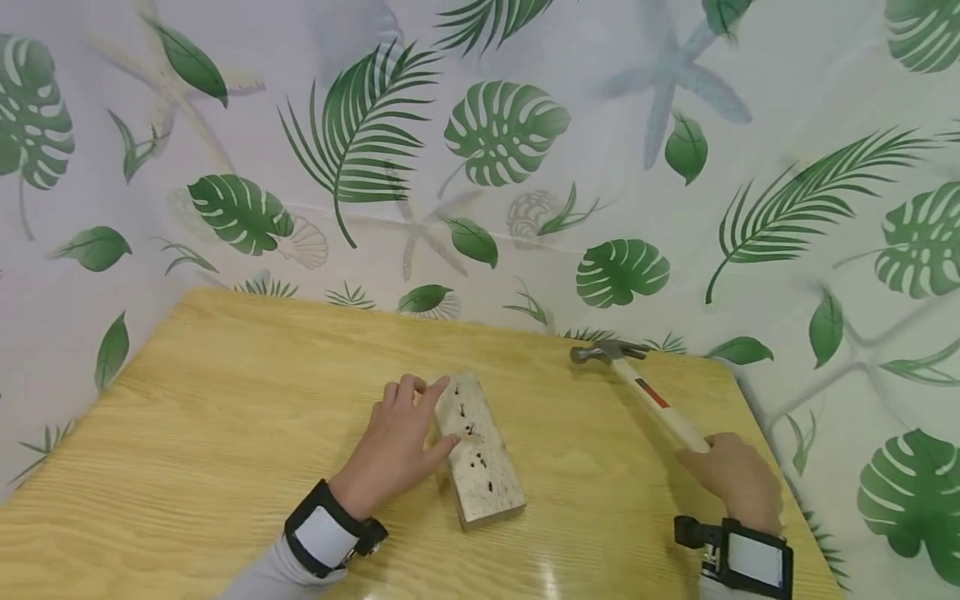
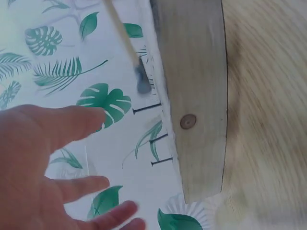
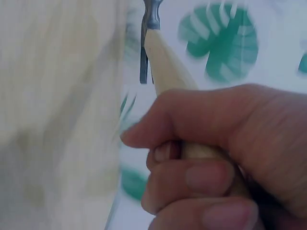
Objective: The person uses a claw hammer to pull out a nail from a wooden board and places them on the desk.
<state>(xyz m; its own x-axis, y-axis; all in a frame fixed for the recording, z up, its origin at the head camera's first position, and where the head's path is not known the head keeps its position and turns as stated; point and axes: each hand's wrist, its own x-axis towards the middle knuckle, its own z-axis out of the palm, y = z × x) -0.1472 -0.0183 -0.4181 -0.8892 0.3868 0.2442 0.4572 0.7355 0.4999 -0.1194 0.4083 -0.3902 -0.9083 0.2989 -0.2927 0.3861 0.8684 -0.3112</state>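
Observation:
A pale wooden block (image 1: 486, 454) lies lengthwise on the table, with several dark nails along its upper face. Three thin nails (image 2: 160, 138) jut out from that face in the left wrist view. My left hand (image 1: 397, 442) hovers at the block's left side, fingers spread and holding nothing; its fingertips overlap the block's edge in the head view. On the right, my right hand (image 1: 735, 475) grips a claw hammer (image 1: 660, 400) by the lower part of its pale wooden handle. The hammer's metal head points away toward the table's back edge, its claw to the right.
The wood-grain table (image 1: 247, 392) extends on both sides of the block. Behind it and along the right side hangs a white cloth (image 1: 525, 50) printed with green leaves and starfish. A strapped device (image 1: 326, 533) sits on my left wrist, another (image 1: 753, 558) on my right.

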